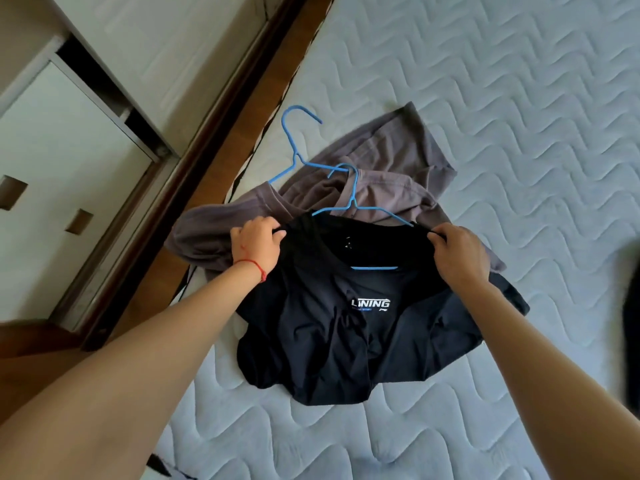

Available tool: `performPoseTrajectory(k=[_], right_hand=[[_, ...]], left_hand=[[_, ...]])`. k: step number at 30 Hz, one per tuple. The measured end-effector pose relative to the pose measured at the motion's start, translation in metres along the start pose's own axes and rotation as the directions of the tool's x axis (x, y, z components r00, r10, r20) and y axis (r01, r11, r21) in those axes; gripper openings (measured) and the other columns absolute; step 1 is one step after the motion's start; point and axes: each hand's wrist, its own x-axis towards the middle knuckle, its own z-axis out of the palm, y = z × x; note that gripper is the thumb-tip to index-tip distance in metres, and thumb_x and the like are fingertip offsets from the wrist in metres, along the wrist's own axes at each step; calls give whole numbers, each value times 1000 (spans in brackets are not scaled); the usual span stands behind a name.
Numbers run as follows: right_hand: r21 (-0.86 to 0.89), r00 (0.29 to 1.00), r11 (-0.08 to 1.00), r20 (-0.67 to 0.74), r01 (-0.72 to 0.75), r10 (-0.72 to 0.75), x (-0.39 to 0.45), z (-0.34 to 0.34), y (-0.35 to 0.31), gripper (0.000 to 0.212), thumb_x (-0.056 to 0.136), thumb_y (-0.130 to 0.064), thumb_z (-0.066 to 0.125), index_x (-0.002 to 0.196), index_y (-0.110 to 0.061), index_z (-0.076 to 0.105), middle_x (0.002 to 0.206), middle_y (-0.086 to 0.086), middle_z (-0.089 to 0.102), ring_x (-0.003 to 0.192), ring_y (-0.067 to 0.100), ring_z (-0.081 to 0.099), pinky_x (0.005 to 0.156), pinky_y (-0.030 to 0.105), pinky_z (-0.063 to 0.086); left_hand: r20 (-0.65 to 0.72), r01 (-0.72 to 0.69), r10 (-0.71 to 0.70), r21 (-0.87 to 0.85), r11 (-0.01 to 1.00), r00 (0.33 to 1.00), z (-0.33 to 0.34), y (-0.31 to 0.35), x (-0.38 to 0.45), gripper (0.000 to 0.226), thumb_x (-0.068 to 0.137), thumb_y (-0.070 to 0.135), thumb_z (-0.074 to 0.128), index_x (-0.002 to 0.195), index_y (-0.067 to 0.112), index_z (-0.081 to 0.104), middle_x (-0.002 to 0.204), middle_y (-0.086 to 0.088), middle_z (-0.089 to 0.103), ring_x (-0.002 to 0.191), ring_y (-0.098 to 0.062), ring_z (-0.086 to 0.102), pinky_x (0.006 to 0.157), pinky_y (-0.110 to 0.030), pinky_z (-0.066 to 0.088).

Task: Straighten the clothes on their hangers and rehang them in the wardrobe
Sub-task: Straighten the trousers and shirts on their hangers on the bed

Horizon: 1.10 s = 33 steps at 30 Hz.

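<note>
A black T-shirt with a white chest logo lies rumpled on the mattress, a blue hanger inside its neck with the hook sticking out above the collar. My left hand pinches the shirt's left shoulder. My right hand pinches the right shoulder. Behind it lies a grey-purple shirt on a second blue hanger, whose hook points toward the bed's edge.
The quilted white mattress fills the right and lower view. A dark wooden bed frame runs diagonally along its left side. Beyond it stands a white wardrobe with recessed handles. A dark object shows at the right edge.
</note>
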Motion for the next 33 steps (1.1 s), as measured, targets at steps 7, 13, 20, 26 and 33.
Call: performPoseTrajectory(k=[7,13,20,26,33], right_hand=[[15,994,998,92,-62,61,-53,-82,-15,19,92,-26,50,101,-19,66,107,9,64,100,33,57,77,36,43],[-48,934,992,336,-113,122,-100,-152,-25,12,88,-26,54,92,-22,65,100,7,61,102,28,57,83,35,45],[-65,936,985,308,-161,173,-168,-176,-23,19,91,-30,50,99,-22,65,101,5,66,83,22,56,71,29,44],[-49,952,984,251,-168,175,-197,-160,-14,19,92,-31,47,98,-26,64,100,3,68,95,24,61,69,28,39],[34,952,971,210,-236,224,-203,-128,-7,16,93,-30,46,91,-25,61,84,-1,61,78,21,54,65,28,37]], left_hand=[[51,21,-6,-283,959,999,-68,11,-55,21,87,22,58,95,5,68,101,-15,69,99,-32,60,85,-37,45],[269,24,40,-229,973,962,-115,21,-99,19,86,19,61,89,3,70,96,-16,71,96,-29,63,79,-26,40],[256,6,47,-203,979,965,-131,18,-165,13,86,21,60,74,17,62,82,-8,68,89,-27,63,72,-26,41],[294,15,60,-248,969,954,-119,0,-183,28,87,19,58,61,28,51,73,-4,63,85,-27,63,73,-30,45],[311,21,49,-215,976,949,-93,-5,-153,21,89,22,54,84,6,67,89,-12,70,90,-28,63,77,-31,46]])
